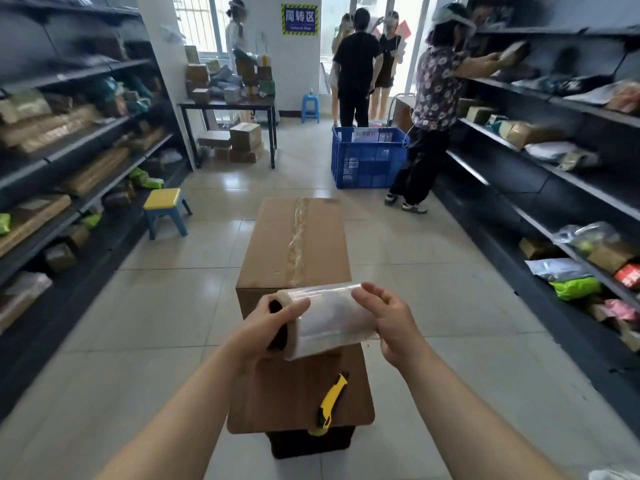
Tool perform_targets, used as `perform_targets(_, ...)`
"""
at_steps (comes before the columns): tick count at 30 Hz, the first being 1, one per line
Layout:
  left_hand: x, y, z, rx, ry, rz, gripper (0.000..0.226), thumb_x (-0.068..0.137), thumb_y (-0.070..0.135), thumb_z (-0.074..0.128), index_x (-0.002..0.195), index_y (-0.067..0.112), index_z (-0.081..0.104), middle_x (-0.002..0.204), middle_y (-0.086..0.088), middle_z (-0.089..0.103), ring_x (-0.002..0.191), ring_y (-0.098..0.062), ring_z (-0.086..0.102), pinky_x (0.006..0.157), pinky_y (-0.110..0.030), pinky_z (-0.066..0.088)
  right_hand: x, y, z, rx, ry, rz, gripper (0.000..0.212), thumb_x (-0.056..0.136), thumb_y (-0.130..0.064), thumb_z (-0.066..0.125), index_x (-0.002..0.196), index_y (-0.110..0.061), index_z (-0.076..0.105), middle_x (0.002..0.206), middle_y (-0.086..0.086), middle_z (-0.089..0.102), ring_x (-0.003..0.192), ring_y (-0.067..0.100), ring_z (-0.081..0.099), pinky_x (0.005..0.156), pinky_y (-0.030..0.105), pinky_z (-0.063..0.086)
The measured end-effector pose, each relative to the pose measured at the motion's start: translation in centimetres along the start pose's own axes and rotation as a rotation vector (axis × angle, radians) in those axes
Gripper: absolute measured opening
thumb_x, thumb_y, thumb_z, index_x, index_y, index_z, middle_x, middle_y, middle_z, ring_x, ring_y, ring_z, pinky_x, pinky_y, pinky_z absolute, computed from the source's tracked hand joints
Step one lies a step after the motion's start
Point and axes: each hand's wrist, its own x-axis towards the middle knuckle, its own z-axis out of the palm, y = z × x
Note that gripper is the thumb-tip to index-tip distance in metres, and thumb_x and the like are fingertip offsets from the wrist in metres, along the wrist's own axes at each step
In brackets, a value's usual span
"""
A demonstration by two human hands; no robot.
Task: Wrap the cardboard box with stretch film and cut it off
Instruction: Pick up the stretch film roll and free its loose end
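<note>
A long brown cardboard box (298,244) lies on the floor in the aisle, taped along its top seam. In front of it I hold a roll of clear stretch film (329,318) level above the box's near end. My left hand (273,320) grips the roll's left end around the dark core. The fingers of my right hand (384,317) pinch the film at the roll's right end. A yellow utility knife (331,403) rests on a brown wooden board (277,400) right below my hands.
Dark shelves with parcels line both sides of the aisle. A yellow-topped stool (164,211) stands left of the box, a blue crate (367,157) behind it. A person (433,112) sorts parcels at the right shelf; others stand near the door. The board sits on a black crate (311,443).
</note>
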Motion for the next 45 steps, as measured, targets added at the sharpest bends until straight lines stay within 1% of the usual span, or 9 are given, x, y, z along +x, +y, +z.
perform_targets(6, -0.4, 1.1, 1.0, -0.124, 0.001, -0.033, 0.053, 0.074, 0.057, 0.068, 0.115, 0.024, 0.059, 0.11, -0.008, 0.064, 0.097, -0.028, 0.065, 0.081, -0.048, 0.058, 0.1, -1.1, -1.4, 0.005, -0.052, -0.066, 0.051, 0.078, -0.022, 0.078, 0.124, -0.016, 0.059, 0.124, 0.012, 0.063, 0.101, 0.02, 0.064, 0.064, 0.02, 0.051)
perform_targets(8, -0.8, 1.7, 1.0, -0.18, 0.009, -0.062, 0.039, 0.082, 0.05, 0.061, 0.107, 0.021, 0.062, 0.098, -0.01, 0.065, 0.085, -0.028, 0.067, 0.068, -0.042, 0.06, 0.5, -1.6, -1.9, -0.03, -0.086, -0.086, 0.066, 0.076, -0.022, 0.08, 0.134, -0.017, 0.05, 0.125, 0.012, 0.062, 0.106, 0.023, 0.064, 0.073, 0.025, 0.055)
perform_targets(10, -1.0, 2.1, 0.9, -0.213, 0.015, -0.098, 0.046, 0.079, 0.054, 0.062, 0.106, 0.017, 0.064, 0.095, -0.014, 0.066, 0.081, -0.03, 0.067, 0.059, -0.037, 0.057, 0.7, -2.4, -2.2, -0.094, -0.134, -0.067, 0.073, 0.073, -0.028, 0.082, 0.137, -0.021, 0.047, 0.125, 0.012, 0.062, 0.107, 0.025, 0.065, 0.08, 0.032, 0.056)
perform_targets(15, -0.7, 3.0, 0.2, -0.299, -0.072, -0.18, 0.084, 0.051, 0.069, 0.071, 0.114, 0.014, 0.064, 0.115, -0.023, 0.062, 0.099, -0.04, 0.064, 0.07, -0.048, 0.055, 1.0, -4.0, -1.8, -0.073, -0.297, 0.075, 0.062, 0.073, -0.047, 0.075, 0.126, -0.019, 0.059, 0.122, 0.011, 0.065, 0.105, 0.029, 0.066, 0.077, 0.042, 0.058)
perform_targets(22, -0.7, 3.4, -0.3, -0.292, -0.143, 0.048, 0.069, 0.068, 0.048, 0.078, 0.126, 0.018, 0.056, 0.12, -0.018, 0.062, 0.105, -0.034, 0.065, 0.076, -0.043, 0.058, 1.4, -5.0, -1.0, -0.104, -0.218, 0.241, 0.049, 0.08, -0.055, 0.069, 0.115, -0.021, 0.062, 0.1, 0.006, 0.07, 0.082, 0.025, 0.07, 0.066, 0.037, 0.057)
perform_targets(33, -0.2, 5.7, 0.3, -0.192, 0.016, 0.058, 0.031, 0.078, 0.044, 0.069, 0.087, 0.015, 0.064, 0.061, 0.0, 0.073, 0.066, -0.021, 0.067, 0.075, -0.039, 0.055, 0.9, -5.1, -1.8, -0.35, -0.362, 0.295, 0.084, 0.051, -0.055, 0.084, 0.119, -0.009, 0.065, 0.114, 0.017, 0.069, 0.102, 0.032, 0.069, 0.082, 0.041, 0.058)
perform_targets(37, 0.1, 5.0, 1.3, -0.389, 0.081, 0.127, 0.039, 0.072, 0.044, 0.073, 0.09, 0.011, 0.065, 0.069, -0.002, 0.067, 0.065, -0.019, 0.06, 0.061, -0.03, 0.048, 0.5, -4.2, -1.4, -0.214, -0.367, 0.299, 0.069, 0.066, -0.047, 0.083, 0.119, -0.006, 0.063, 0.105, 0.014, 0.074, 0.099, 0.031, 0.071, 0.081, 0.042, 0.058)
perform_targets(41, 0.5, 3.9, 1.8, -0.372, 0.077, 0.135, 0.061, 0.059, 0.037, 0.082, 0.105, 0.0, 0.066, 0.1, -0.013, 0.071, 0.097, -0.03, 0.066, 0.083, -0.036, 0.053, 0.4, -3.5, -0.7, -0.078, -0.367, 0.328, 0.065, 0.07, -0.044, 0.08, 0.121, -0.007, 0.062, 0.105, 0.015, 0.075, 0.1, 0.033, 0.071, 0.086, 0.047, 0.057)
perform_targets(45, 0.1, 4.0, 2.1, -0.312, 0.055, 0.039, 0.049, 0.066, 0.034, 0.082, 0.103, 0.011, 0.06, 0.105, -0.014, 0.068, 0.096, -0.033, 0.067, 0.087, -0.049, 0.055, 0.2, -3.0, -0.1, -0.058, -0.391, 0.344, 0.064, 0.071, -0.041, 0.08, 0.123, -0.007, 0.061, 0.112, 0.016, 0.072, 0.106, 0.032, 0.069, 0.095, 0.047, 0.053)
